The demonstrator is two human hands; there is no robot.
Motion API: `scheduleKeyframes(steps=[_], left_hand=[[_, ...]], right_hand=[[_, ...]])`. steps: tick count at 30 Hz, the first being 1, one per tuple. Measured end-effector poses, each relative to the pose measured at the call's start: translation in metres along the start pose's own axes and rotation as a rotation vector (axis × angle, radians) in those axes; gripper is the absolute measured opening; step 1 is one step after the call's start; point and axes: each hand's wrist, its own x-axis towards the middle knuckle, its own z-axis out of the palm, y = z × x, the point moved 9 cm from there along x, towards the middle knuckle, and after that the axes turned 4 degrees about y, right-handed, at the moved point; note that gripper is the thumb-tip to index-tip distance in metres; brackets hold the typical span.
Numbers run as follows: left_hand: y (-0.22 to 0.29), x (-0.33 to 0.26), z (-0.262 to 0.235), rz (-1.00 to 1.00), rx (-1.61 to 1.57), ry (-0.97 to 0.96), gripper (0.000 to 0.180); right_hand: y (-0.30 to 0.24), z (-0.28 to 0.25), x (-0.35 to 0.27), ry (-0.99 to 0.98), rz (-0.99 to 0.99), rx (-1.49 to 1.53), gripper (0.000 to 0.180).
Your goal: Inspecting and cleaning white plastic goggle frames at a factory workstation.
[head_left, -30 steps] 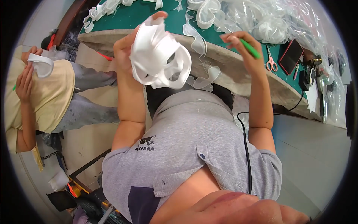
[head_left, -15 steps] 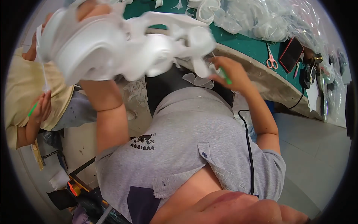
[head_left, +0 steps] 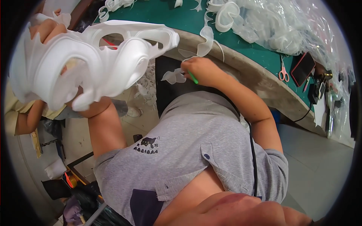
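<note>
A large white moulded sheet [head_left: 117,62] with several curved openings is raised at the left. My left hand [head_left: 47,31] is closed on its upper left part, with the fingers showing over the top. In my right hand [head_left: 201,71] is a slim tool with a green handle [head_left: 192,77], gripped in closed fingers; its working tip is hidden. Thin translucent offcuts [head_left: 174,76] sit beside the right fingertips, above the black surface at my lap. Whether those fingers also pinch them, I cannot tell.
On the green-topped table [head_left: 166,15] are a translucent heap in plastic wrap [head_left: 271,30], pink-handled scissors [head_left: 283,73] and a phone [head_left: 302,69]. A curved offcut [head_left: 205,39] hangs at its edge. Scraps [head_left: 147,90] litter the floor. Another person's arm [head_left: 32,118] is at the left.
The white sheet has swung left and down with my left hand, apart from the right hand. My right hand has moved left, toward my lap, still with the green-handled tool.
</note>
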Motion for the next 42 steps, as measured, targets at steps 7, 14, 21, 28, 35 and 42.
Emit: scheduleKeyframes(steps=[7,14,21,28,35,42], left_hand=[[-0.009,0.01,0.045,-0.068,-0.226,-0.207,0.025],[0.013,0.0,0.051,-0.112,-0.44,-0.424,0.029],[-0.012,0.019,0.02,-0.146,-0.615,-0.641,0.034],[0.034,0.04,0.089,-0.168,-0.808,-0.857,0.038],[0.035,0.025,0.111,-0.195,-0.506,-1.141,0.038],[0.025,-0.017,0.119,0.315,0.419,-1.107,0.03]], right_hand=[[0.026,-0.09,-0.015,0.424,0.219,-0.199,0.025],[-0.01,-0.024,-0.02,-0.24,0.19,0.275,0.02],[0.037,-0.077,-0.043,0.18,0.551,0.412,0.028],[0.039,-0.083,-0.066,-0.001,0.392,0.333,0.016],[0.073,-0.166,-0.091,0.462,0.669,0.585,0.05],[0.027,-0.146,-0.06,0.376,0.406,0.127,0.027]])
